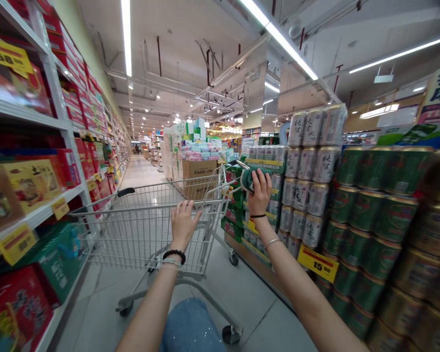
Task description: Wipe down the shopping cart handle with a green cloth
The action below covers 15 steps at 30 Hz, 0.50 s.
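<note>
Teal-green object (251, 178) above grey wire cart (143, 230). Right: green cans (366, 234), gold rims; silver-white cans (308, 166); yellow price tag (318, 263). Left: red gift boxes (18, 308). Near: blue denim skirt (190, 327), glitter-speckled.

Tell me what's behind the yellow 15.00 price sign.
The yellow price sign sits against a stack of green cans. Cans show around its edges, but whatever lies directly behind it is covered.

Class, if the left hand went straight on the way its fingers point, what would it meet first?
Probably the far top rail of the wire shopping cart, just past the left hand, though depth is unclear; a cardboard box stands beyond.
</note>
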Tool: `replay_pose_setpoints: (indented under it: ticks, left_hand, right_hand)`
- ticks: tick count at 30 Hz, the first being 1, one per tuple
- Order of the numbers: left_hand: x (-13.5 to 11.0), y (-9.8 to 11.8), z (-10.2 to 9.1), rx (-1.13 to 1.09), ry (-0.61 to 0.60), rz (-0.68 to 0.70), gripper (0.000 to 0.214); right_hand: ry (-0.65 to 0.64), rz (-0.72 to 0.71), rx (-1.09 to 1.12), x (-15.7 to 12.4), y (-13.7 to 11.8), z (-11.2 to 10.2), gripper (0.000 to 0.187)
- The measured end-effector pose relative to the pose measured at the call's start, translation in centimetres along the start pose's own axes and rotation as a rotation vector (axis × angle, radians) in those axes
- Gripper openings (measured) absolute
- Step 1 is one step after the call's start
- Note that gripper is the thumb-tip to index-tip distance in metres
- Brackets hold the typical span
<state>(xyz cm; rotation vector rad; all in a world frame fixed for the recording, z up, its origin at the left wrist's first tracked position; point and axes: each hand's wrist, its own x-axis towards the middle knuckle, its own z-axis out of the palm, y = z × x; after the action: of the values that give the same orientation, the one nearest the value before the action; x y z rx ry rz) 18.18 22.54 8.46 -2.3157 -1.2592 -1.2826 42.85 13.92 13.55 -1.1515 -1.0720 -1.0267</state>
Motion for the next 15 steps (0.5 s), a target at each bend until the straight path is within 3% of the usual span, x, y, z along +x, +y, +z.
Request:
replay_pose_setpoints:
  ticks: [5, 9, 15]
  left_hand:
    - [-0.8, 1.0, -0.1, -0.049, 0.01, 0.005, 0.053]
    - [-1.2, 1.6, -0.4, -0.077, 0.026, 0.023, 0.05]
    - [-2.3, 2.8, -0.9, -0.062, 0.088, -0.029, 0.048]
  right_hand:
    - [0.064, -0.002, -0.016, -2.0, -0.7, -0.4, 0.063]
    - [-0.017, -0.045, 0.038, -3.3, -1.1, -1.7, 0.072]
    - [0.054, 0.068, 0.117, 0.4, 0.8, -2.4, 0.077]
